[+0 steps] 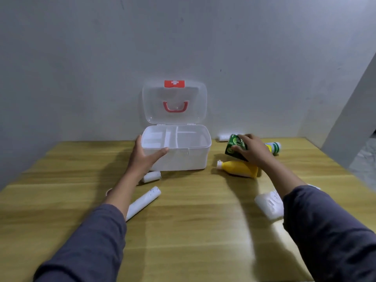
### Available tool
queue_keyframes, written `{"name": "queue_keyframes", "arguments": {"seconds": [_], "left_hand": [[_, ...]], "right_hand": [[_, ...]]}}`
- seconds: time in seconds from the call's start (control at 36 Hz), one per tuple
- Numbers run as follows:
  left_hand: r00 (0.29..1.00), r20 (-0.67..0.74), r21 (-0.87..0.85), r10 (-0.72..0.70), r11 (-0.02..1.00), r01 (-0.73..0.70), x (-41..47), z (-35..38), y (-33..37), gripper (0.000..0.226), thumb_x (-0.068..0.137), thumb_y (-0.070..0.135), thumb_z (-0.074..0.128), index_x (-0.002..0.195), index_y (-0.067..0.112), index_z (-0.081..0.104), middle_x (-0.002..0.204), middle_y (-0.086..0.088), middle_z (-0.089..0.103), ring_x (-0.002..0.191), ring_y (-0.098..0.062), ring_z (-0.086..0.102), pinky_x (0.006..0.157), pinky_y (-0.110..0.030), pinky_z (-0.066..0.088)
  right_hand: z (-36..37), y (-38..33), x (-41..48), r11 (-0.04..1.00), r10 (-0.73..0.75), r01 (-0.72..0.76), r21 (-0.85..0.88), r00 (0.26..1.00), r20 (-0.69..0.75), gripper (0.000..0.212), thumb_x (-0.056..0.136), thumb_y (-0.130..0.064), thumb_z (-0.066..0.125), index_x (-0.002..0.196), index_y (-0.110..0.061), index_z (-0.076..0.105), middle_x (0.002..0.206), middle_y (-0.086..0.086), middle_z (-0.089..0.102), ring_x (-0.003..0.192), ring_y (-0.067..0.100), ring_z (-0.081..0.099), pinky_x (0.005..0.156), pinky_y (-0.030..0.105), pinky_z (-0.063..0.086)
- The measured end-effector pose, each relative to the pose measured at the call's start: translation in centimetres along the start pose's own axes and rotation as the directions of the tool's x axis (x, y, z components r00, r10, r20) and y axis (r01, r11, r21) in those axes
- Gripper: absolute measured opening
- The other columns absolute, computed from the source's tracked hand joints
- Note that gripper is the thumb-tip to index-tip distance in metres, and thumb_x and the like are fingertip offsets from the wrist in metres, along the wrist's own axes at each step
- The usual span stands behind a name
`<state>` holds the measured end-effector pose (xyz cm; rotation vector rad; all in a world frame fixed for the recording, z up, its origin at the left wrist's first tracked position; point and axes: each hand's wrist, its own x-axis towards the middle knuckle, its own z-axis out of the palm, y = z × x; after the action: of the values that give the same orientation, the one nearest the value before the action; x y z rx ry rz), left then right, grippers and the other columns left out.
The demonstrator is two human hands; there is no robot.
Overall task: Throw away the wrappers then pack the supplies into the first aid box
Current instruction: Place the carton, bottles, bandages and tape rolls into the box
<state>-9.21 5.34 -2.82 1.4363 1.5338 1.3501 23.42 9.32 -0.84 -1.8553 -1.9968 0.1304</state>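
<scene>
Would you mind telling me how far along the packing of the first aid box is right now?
Done: the first aid box stands open, its tray empty. In hand: the right hand grips a green box; the left hand steadies the box. Left: yellow bottle, white rolls, long white tube and white packet remain on the table.

Both arms wear long, loose sleeves of plain dark grey-blue cloth. The left sleeve [85, 245] and the right sleeve [333, 226] each end partway up the forearm. The left hand [145, 157] and right hand [253, 150] are bare.
</scene>
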Motion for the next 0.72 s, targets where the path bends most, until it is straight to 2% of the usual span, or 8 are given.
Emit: {"name": "queue_keyframes", "arguments": {"seconds": [0.11, 0.22, 0.33, 0.47, 0.53, 0.67, 0.72], "left_hand": [[1.000, -0.001, -0.007, 0.025, 1.000, -0.025, 0.0, 0.0, -0.1, 0.092, 0.059, 0.055, 0.079, 0.137, 0.033, 0.036, 0.134, 0.008, 0.050, 0.125, -0.015, 0.047, 0.102, -0.041, 0.044], [0.998, -0.044, -0.009, 0.042, 0.999, -0.043, 0.5, -0.1, -0.3, 0.084, 0.067, 0.041, 0.081, 0.137, 0.029, 0.036, 0.133, 0.007, 0.050, 0.124, -0.015, 0.047, 0.102, -0.038, 0.044], [0.998, -0.056, -0.002, 0.029, 1.000, -0.029, 0.9, -0.6, -0.7, 0.093, 0.059, 0.052, 0.081, 0.138, 0.030, 0.036, 0.136, 0.005, 0.049, 0.126, -0.016, 0.047, 0.104, -0.042, 0.044], [0.998, -0.065, 0.017, 0.025, 1.000, -0.024, 1.1, -0.7, -0.7, 0.097, 0.054, 0.057, 0.078, 0.138, 0.030, 0.037, 0.136, 0.006, 0.049, 0.126, -0.016, 0.047, 0.103, -0.040, 0.043], [0.998, -0.064, 0.020, 0.023, 1.000, -0.022, 1.2, -0.6, -0.9, 0.097, 0.054, 0.058, 0.078, 0.137, 0.031, 0.037, 0.136, 0.006, 0.049, 0.126, -0.016, 0.047, 0.104, -0.042, 0.043], [0.998, -0.053, 0.006, 0.026, 1.000, -0.026, 1.3, -0.6, -1.0, 0.100, 0.053, 0.060, 0.077, 0.139, 0.033, 0.035, 0.138, 0.006, 0.048, 0.127, -0.016, 0.046, 0.105, -0.044, 0.043], [0.998, -0.051, 0.009, 0.040, 0.999, -0.040, 1.4, -0.5, -1.1, 0.099, 0.055, 0.058, 0.078, 0.140, 0.032, 0.035, 0.138, 0.006, 0.048, 0.128, -0.016, 0.045, 0.105, -0.043, 0.043]], "right_hand": [[-1.3, -3.6, 1.7, 0.992, -0.110, 0.117, 0.050, 0.986, -0.127, 0.057, 0.089, -0.046, 0.051, 0.138, -0.019, 0.039, 0.137, 0.009, 0.045, 0.123, 0.030, 0.043, 0.099, 0.043, 0.040], [-2.2, -6.6, 3.3, 0.965, -0.255, 0.232, -0.126, 0.944, -0.210, 0.056, 0.085, -0.045, 0.057, 0.136, -0.023, 0.044, 0.135, 0.006, 0.047, 0.123, 0.029, 0.041, 0.101, 0.040, 0.029], [-2.5, -7.8, 4.5, 0.937, -0.317, 0.277, -0.215, 0.929, -0.188, 0.057, 0.084, -0.044, 0.058, 0.135, -0.023, 0.045, 0.135, 0.006, 0.048, 0.124, 0.029, 0.041, 0.102, 0.040, 0.027], [-3.0, -9.5, 5.8, 0.934, -0.338, 0.302, -0.193, 0.921, -0.195, 0.057, 0.084, -0.047, 0.057, 0.135, -0.023, 0.046, 0.134, 0.008, 0.049, 0.123, 0.030, 0.042, 0.102, 0.041, 0.029], [-3.2, -10.6, 6.2, 0.924, -0.363, 0.336, -0.182, 0.921, -0.144, 0.058, 0.084, -0.048, 0.057, 0.135, -0.023, 0.046, 0.134, 0.008, 0.049, 0.122, 0.030, 0.043, 0.100, 0.041, 0.030], [-1.8, -13.5, 6.7, 0.883, -0.404, 0.432, -0.185, 0.898, 0.172, 0.058, 0.084, -0.053, 0.054, 0.133, -0.023, 0.048, 0.133, 0.009, 0.051, 0.122, 0.029, 0.045, 0.098, 0.043, 0.035], [-1.2, -14.3, 6.9, 0.867, -0.405, 0.449, -0.217, 0.887, 0.222, 0.058, 0.083, -0.056, 0.053, 0.131, -0.023, 0.051, 0.130, 0.008, 0.053, 0.121, 0.027, 0.046, 0.097, 0.041, 0.035]]}}
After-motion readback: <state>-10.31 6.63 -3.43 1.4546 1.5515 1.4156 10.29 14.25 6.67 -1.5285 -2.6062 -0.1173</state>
